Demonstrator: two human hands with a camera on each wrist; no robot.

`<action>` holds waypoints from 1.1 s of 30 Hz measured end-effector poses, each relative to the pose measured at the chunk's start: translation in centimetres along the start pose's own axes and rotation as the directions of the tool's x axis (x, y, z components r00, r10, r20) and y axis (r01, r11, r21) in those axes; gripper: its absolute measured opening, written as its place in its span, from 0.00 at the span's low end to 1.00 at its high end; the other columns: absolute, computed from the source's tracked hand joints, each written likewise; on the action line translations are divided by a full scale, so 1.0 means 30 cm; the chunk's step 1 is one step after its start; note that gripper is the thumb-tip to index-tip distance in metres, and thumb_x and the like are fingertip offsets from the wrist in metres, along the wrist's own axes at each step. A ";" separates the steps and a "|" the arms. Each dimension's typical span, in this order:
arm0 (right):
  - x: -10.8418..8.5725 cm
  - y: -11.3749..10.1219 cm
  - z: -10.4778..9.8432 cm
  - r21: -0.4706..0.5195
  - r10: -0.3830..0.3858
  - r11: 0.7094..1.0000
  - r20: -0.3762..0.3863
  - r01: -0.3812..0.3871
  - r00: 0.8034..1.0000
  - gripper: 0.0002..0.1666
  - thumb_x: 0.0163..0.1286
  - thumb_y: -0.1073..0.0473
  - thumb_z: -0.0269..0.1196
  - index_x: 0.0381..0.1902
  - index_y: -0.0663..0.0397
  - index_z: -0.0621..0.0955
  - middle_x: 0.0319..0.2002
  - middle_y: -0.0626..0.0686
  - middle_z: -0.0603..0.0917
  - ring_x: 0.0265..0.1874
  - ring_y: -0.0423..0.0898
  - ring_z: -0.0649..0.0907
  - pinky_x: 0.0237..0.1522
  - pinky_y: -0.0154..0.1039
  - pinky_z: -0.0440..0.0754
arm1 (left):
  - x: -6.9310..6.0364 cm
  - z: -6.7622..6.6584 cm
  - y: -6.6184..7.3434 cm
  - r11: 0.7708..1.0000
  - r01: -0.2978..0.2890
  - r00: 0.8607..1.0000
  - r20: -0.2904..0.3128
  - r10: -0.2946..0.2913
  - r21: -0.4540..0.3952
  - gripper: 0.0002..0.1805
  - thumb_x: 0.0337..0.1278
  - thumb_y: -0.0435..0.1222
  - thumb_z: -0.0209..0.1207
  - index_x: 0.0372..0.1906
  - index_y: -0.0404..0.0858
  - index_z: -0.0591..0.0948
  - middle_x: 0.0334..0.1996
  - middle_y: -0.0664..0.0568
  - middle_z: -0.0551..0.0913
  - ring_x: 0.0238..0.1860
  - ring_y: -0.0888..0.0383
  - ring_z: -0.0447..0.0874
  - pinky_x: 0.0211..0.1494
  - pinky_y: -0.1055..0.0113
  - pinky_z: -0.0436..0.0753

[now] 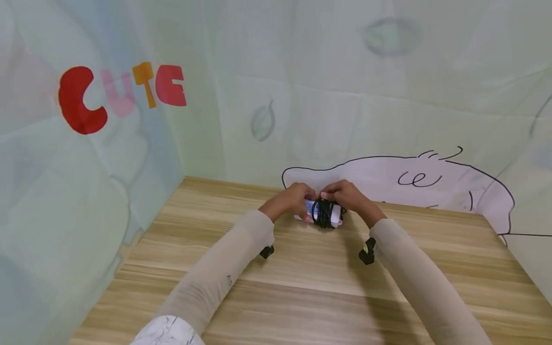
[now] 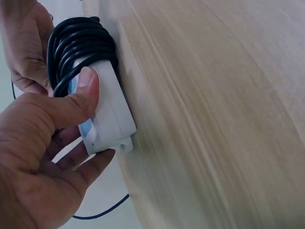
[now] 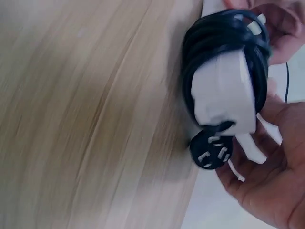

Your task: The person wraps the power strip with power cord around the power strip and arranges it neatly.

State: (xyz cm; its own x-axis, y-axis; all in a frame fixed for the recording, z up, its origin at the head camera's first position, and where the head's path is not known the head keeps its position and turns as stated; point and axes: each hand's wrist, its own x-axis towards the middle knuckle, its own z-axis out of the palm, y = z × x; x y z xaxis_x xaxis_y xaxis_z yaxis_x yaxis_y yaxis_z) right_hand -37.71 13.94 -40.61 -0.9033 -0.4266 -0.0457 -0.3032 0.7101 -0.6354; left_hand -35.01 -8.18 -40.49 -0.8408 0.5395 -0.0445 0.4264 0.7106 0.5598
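A white power strip (image 1: 336, 218) with a blue label is held near the back edge of the wooden table. Its black cord (image 1: 323, 215) is wound round the middle in several turns. My left hand (image 1: 297, 197) grips one end, thumb (image 2: 86, 90) across the top and fingers underneath. My right hand (image 1: 345, 195) is at the far side of the coil, thumb and fingertips pinching the cord there; part of this grip is hidden. In the right wrist view, a black three-pin plug (image 3: 210, 150) hangs at the strip's end, in front of the right fingers.
The wooden tabletop (image 1: 293, 287) stretches towards me. Behind it stands a pale printed backdrop (image 1: 319, 120) with a line-drawn figure; coloured letters are on the left panel. Black wrist devices (image 1: 367, 251) sit under both sleeves.
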 end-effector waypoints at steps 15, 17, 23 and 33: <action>0.010 -0.015 0.043 -0.042 0.150 0.987 -0.096 -0.155 0.984 0.18 0.83 0.57 0.70 0.58 0.67 0.91 0.61 0.64 0.91 0.68 0.63 0.86 0.70 0.53 0.83 | 0.019 -0.008 0.004 0.999 0.045 0.998 0.036 -0.045 -0.004 0.29 0.53 0.32 0.85 0.61 0.33 0.90 0.58 0.43 0.94 0.59 0.50 0.88 0.71 0.56 0.85; 0.012 -0.022 0.049 -0.039 0.168 0.984 -0.091 -0.172 0.982 0.19 0.83 0.56 0.70 0.59 0.67 0.91 0.62 0.65 0.91 0.69 0.63 0.86 0.72 0.55 0.82 | 0.018 -0.007 -0.003 0.998 0.058 0.998 0.037 -0.058 -0.016 0.28 0.53 0.32 0.85 0.60 0.34 0.90 0.57 0.43 0.94 0.57 0.51 0.87 0.70 0.56 0.85; 0.005 -0.011 0.017 -0.082 0.174 0.981 -0.001 -0.174 0.985 0.20 0.86 0.55 0.66 0.61 0.66 0.90 0.64 0.65 0.90 0.66 0.61 0.86 0.71 0.54 0.82 | 0.022 -0.011 0.003 0.997 0.064 0.995 0.080 -0.060 -0.049 0.29 0.55 0.32 0.84 0.62 0.33 0.88 0.61 0.42 0.92 0.60 0.50 0.87 0.74 0.54 0.83; -0.012 0.002 -0.033 -0.056 0.040 0.998 0.075 -0.036 0.996 0.19 0.89 0.62 0.59 0.65 0.68 0.88 0.65 0.68 0.90 0.68 0.63 0.84 0.74 0.60 0.79 | 0.036 -0.043 -0.004 0.999 0.042 0.982 0.183 -0.044 0.015 0.34 0.60 0.34 0.81 0.70 0.31 0.84 0.71 0.40 0.87 0.74 0.45 0.82 0.83 0.53 0.77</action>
State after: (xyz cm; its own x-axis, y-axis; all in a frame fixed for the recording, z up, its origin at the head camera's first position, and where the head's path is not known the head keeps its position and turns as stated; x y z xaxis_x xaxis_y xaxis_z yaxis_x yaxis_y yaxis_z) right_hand -37.69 14.69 -39.87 -0.8895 -0.4386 -0.1284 -0.2874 0.7553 -0.5890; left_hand -36.39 -8.28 -39.54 -0.7835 0.5812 -0.2200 0.3954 0.7393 0.5451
